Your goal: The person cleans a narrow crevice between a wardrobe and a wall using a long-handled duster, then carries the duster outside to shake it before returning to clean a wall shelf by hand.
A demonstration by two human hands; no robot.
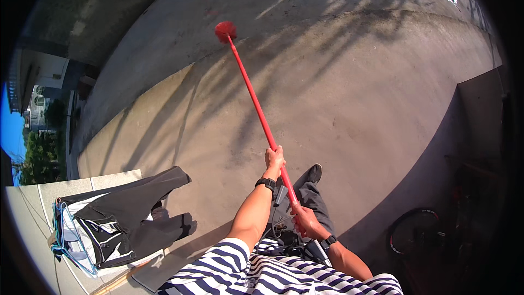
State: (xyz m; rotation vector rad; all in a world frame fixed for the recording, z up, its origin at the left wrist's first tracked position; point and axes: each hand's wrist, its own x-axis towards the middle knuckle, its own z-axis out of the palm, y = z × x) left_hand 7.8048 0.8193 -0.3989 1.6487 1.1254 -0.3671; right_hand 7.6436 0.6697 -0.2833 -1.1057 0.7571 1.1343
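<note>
A long red pole [254,100] runs from my waist out over the concrete ground. At its far end sits a round red bristle brush head [226,31], like that of a cobweb duster. My left hand [275,159] grips the pole about halfway along, with the arm stretched out. Close to my body, my right hand [303,219] is wrapped around the pole's lower end. Whether the bristles touch the ground cannot be made out.
Dark clothes [123,221] on blue hangers [61,229] hang against a tiled wall [41,209] at left. A bicycle wheel [391,233] stands in shadow at lower right, below a dark wall block [481,106]. My shoe [315,173] is on the concrete [348,110].
</note>
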